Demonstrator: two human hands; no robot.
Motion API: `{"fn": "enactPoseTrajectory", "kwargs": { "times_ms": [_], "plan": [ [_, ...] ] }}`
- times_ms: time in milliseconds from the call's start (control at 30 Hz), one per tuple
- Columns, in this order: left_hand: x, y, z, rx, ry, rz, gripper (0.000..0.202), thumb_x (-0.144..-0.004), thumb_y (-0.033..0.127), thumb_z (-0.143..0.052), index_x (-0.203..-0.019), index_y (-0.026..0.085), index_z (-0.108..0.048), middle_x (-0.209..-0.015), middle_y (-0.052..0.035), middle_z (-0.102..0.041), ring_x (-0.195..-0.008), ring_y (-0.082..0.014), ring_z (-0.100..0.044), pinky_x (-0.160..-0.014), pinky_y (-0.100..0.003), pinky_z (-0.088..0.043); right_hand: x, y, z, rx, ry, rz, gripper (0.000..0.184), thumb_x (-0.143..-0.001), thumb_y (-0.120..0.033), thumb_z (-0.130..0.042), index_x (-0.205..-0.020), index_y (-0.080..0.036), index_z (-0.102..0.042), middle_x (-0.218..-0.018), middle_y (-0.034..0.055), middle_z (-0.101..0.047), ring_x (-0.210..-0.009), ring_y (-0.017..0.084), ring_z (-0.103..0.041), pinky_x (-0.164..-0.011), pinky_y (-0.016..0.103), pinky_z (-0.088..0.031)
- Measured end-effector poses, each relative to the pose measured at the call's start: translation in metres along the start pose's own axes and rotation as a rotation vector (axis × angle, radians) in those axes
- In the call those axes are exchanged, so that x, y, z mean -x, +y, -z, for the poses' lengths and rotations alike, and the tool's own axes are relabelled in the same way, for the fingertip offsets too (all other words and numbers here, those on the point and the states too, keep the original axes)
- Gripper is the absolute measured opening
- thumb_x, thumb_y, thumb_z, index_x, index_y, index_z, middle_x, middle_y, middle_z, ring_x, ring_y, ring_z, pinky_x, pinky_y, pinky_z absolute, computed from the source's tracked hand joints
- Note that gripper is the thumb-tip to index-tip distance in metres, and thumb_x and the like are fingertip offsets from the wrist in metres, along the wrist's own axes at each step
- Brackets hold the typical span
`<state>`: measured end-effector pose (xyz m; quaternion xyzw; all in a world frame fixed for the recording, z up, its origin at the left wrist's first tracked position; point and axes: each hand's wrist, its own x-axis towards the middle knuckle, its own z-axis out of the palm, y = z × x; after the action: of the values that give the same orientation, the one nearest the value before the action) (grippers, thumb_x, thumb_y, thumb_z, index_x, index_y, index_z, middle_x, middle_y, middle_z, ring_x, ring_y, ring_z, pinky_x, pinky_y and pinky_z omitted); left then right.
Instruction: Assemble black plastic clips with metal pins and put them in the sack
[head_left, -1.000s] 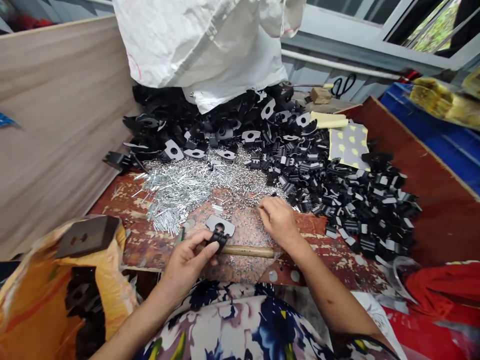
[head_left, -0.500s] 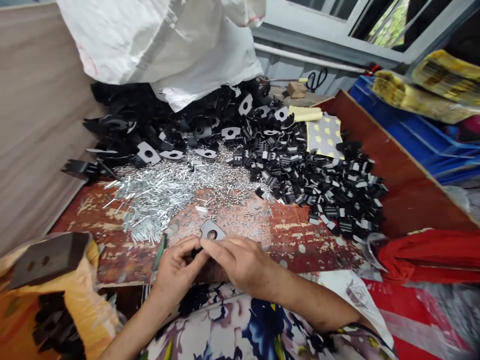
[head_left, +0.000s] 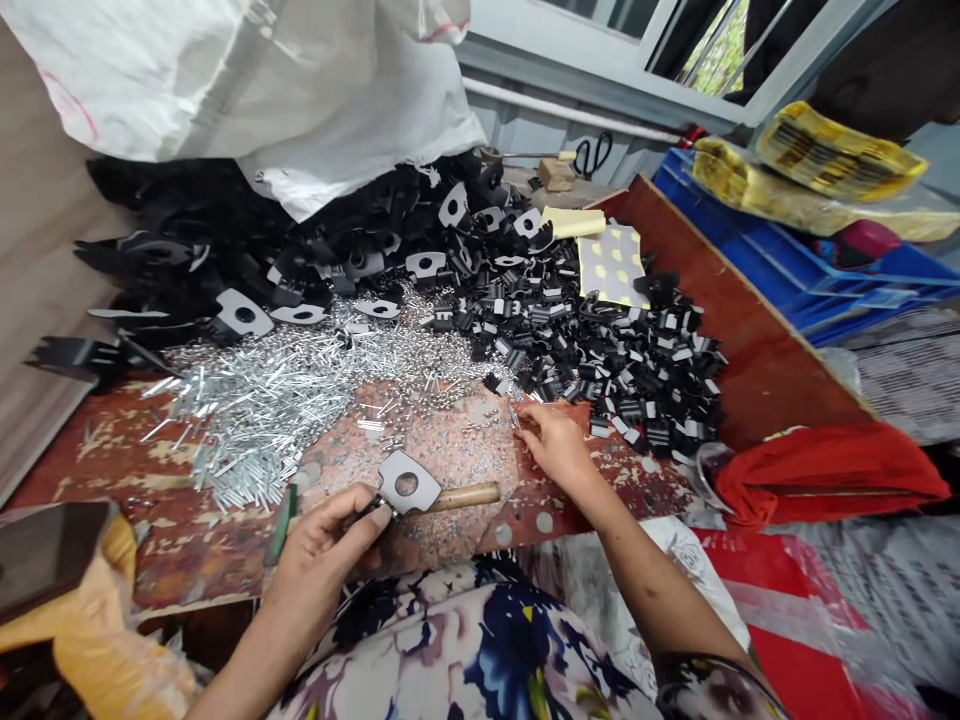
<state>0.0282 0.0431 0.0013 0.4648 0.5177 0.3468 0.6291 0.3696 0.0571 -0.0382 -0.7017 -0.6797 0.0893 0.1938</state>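
My left hand [head_left: 330, 545] pinches a black part with a flat grey face [head_left: 421, 484] and a round hole, held above the worn red tabletop near its front edge. Under and beside that part lies a wooden handle [head_left: 472, 496], its other end hidden. Farther right, my right hand [head_left: 559, 450] is stretched out over the table, thumb and forefinger around a small silver metal pin [head_left: 514, 416]. Its fingertips are close to the pile of small black clips [head_left: 600, 340]. Loose silver pins [head_left: 262, 410] are heaped at the left, with tiny metal pieces [head_left: 427, 370] scattered beside them.
Larger black parts [head_left: 244, 313] are piled at the back beneath a white sack [head_left: 360, 110]. A red-brown board [head_left: 765, 320] edges the right side, with a blue crate [head_left: 810, 270] beyond. Red cloth [head_left: 832, 475] lies at right. A green object [head_left: 280, 525] sits by my left wrist.
My hands have come apart. The right one has moved right and forward to the clips, while the left keeps the black part. The wooden handle now shows, and the whole view has shifted.
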Motion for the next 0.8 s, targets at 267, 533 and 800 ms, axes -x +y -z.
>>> {"fn": "enactPoseTrajectory", "kwargs": {
  "times_ms": [267,533,800],
  "plan": [
    [0.003,0.005,-0.01,0.119,0.01,0.083,0.044,-0.071,0.052,-0.084,-0.063,0.018,-0.057,-0.065,0.0046,-0.041,-0.056,-0.01,-0.037,-0.048,-0.019,-0.035,-0.007,-0.005,-0.001,0.254,-0.041,0.061,0.041,-0.092,-0.002,-0.045,-0.124,-0.02,-0.063,-0.098,0.0075,-0.075,-0.089,0.02,-0.066,-0.081,0.03,-0.045],
    [0.004,0.006,-0.007,0.368,0.073,0.149,0.04,-0.067,0.039,-0.083,-0.058,0.018,-0.05,-0.062,0.0059,-0.033,-0.052,-0.0076,-0.025,-0.041,-0.017,-0.022,-0.017,-0.007,0.01,0.337,-0.063,0.231,0.023,-0.092,-0.008,-0.048,-0.101,-0.012,-0.069,-0.089,0.0142,-0.07,-0.087,0.026,-0.062,-0.081,0.036,-0.044],
    [-0.003,0.01,0.004,0.669,0.082,0.092,0.033,-0.068,0.048,-0.081,-0.071,0.017,-0.068,-0.073,-0.0018,-0.055,-0.058,-0.0118,-0.043,-0.039,-0.02,-0.029,0.005,-0.076,0.023,-0.5,0.194,0.219,0.007,-0.092,-0.026,-0.069,-0.096,-0.024,-0.074,-0.099,0.0028,-0.079,-0.09,0.02,-0.074,-0.087,0.036,-0.058]
  ]
}}
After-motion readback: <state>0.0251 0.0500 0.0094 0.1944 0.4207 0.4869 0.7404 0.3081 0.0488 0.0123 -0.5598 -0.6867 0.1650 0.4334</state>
